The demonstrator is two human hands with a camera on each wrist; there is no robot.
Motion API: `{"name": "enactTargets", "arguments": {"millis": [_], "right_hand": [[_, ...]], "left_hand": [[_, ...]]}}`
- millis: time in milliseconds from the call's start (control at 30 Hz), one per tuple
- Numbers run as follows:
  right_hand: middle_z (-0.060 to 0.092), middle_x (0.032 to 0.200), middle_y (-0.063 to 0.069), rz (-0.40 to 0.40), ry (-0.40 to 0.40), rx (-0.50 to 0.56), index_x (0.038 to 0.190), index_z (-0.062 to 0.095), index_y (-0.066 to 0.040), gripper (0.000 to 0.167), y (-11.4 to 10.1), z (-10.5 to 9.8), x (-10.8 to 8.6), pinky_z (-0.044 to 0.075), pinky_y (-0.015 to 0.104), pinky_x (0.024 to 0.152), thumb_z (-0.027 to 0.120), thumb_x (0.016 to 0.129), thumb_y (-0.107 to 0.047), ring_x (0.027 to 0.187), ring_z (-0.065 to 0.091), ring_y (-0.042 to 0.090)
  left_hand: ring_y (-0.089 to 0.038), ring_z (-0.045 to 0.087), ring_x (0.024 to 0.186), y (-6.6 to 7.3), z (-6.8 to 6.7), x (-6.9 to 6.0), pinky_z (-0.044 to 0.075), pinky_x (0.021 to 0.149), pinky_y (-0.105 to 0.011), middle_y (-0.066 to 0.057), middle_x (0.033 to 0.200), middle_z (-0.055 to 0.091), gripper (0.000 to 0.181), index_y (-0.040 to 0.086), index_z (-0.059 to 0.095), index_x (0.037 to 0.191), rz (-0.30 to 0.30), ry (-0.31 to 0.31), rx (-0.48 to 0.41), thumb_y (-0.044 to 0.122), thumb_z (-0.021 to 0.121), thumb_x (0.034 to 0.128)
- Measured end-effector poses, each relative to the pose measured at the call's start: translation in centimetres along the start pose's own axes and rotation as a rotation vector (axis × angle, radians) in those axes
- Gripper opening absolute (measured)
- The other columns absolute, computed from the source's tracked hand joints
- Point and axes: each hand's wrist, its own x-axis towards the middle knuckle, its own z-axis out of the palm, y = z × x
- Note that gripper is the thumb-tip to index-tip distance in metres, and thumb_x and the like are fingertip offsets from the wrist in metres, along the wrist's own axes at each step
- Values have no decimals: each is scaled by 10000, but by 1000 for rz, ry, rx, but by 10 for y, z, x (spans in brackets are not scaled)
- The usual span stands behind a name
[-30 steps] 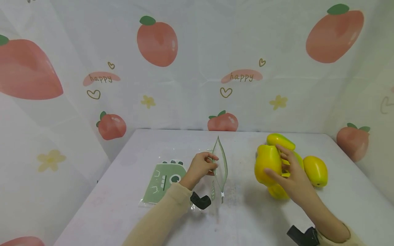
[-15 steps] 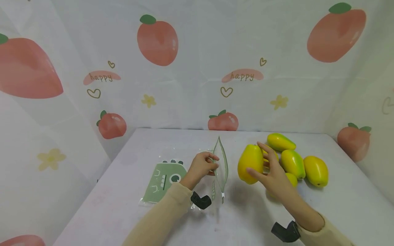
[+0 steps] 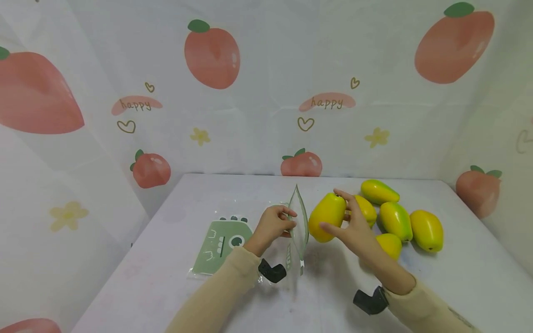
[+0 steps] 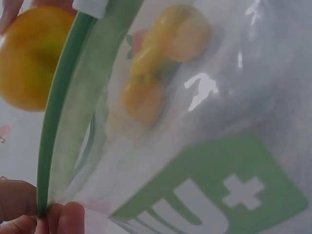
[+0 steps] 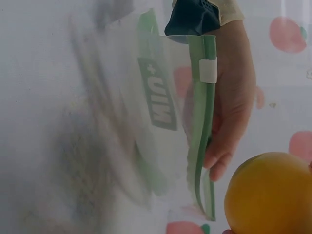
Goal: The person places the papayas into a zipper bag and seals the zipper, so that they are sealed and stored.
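My left hand (image 3: 272, 227) pinches the green rim of a clear plastic bag (image 3: 298, 226), whose mouth stands parted toward the right. A green cartoon face (image 3: 220, 245) shows on the bag's left part. In my right hand (image 3: 357, 231) is a yellow mango (image 3: 327, 217), held between thumb and fingers just right of the bag's mouth. The left wrist view shows the mango (image 4: 34, 58) beyond the green zip edge (image 4: 61, 107), pinched by fingertips of the left hand (image 4: 44, 214). A white slider (image 5: 208, 71) sits on the zip in the right wrist view.
Several yellow-green mangoes lie at the right of the white table (image 3: 325, 296), among them one at the back (image 3: 380, 192), one at far right (image 3: 426, 230) and one near the right forearm (image 3: 389, 245). A fruit-patterned cloth (image 3: 258, 129) hangs behind and beside the table.
My right hand has carried the mango leftward from the group of mangoes to beside the bag's mouth. The left hand stays in place on the bag.
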Motion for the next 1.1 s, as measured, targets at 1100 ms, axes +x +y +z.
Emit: {"name": "enactTargets", "arguments": {"millis": [1100], "right_hand": [[310, 1473, 117, 39, 9, 119, 1484, 277, -217, 811, 22, 24, 19, 507, 440, 935, 762, 835, -244, 1173, 469, 398]], "left_hand": [[-123, 577, 539, 6, 3, -3, 591, 559, -314, -30, 672, 513, 182, -2, 690, 974, -2, 5, 13, -16, 712, 794]]}}
